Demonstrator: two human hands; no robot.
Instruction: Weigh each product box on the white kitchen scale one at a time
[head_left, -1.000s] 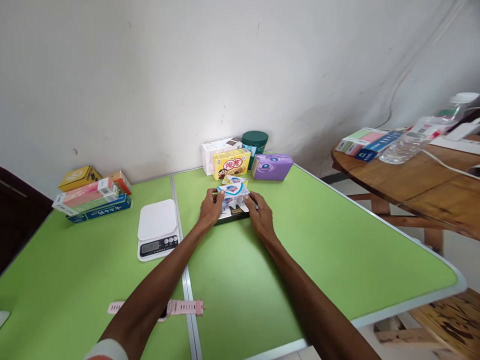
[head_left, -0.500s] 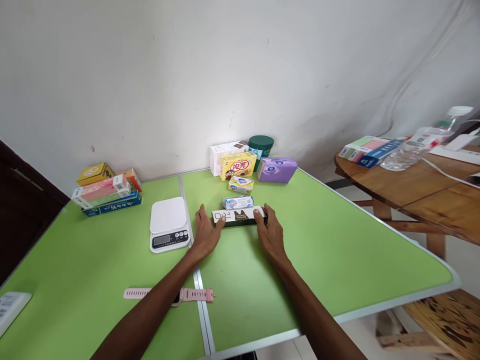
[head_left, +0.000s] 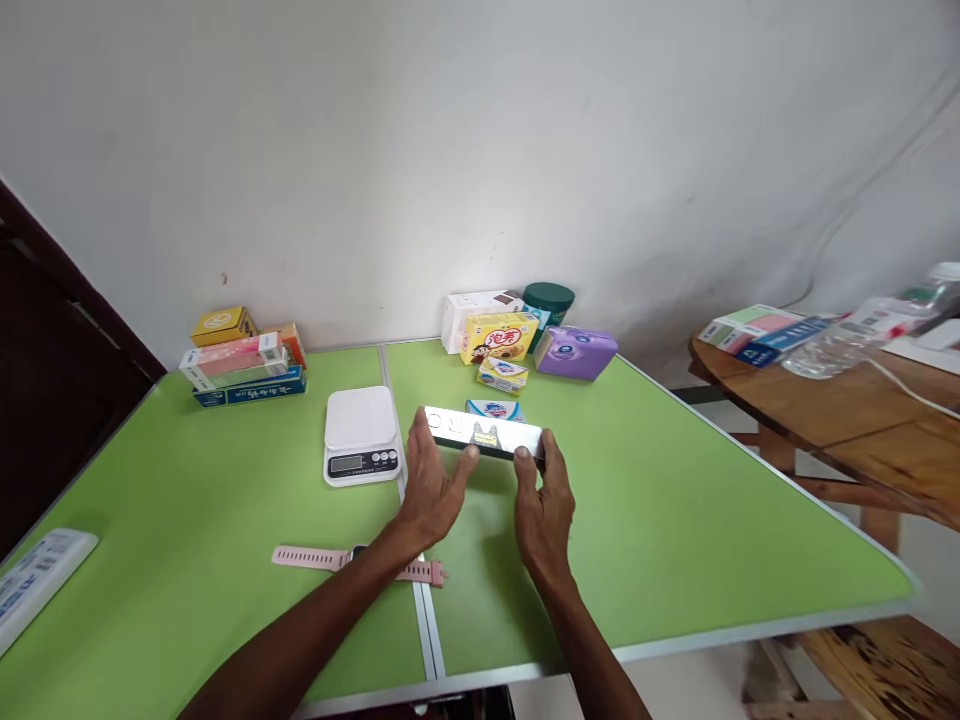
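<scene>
Between my two hands is a long, slim black-and-white toothpaste-style box point(head_left: 484, 431), lifted a little above the green table and slightly tilted. My left hand point(head_left: 435, 485) grips its left end, thumb along the near side. At the right end, my right hand point(head_left: 544, 500) clasps it with the thumb in front. Just behind the box lies a blue-and-white soap box point(head_left: 495, 410), partly hidden by it. A white kitchen scale point(head_left: 362, 435) sits left of my left hand. Under my left forearm lies a pink-strapped watch point(head_left: 311, 558), partly covered.
Behind stand a yellow snack box point(head_left: 499, 338), a small yellow box point(head_left: 502, 376), a white box point(head_left: 480, 305), a green tub point(head_left: 549, 298) and a purple pack point(head_left: 576, 353). Stacked boxes point(head_left: 247, 388) are back left. A wooden table point(head_left: 847, 415) stands right, bearing a plastic bottle point(head_left: 855, 338).
Both hands have raised the black-and-white box off the table, bringing it slightly nearer me and tilting it. The whole view has shifted a little.
</scene>
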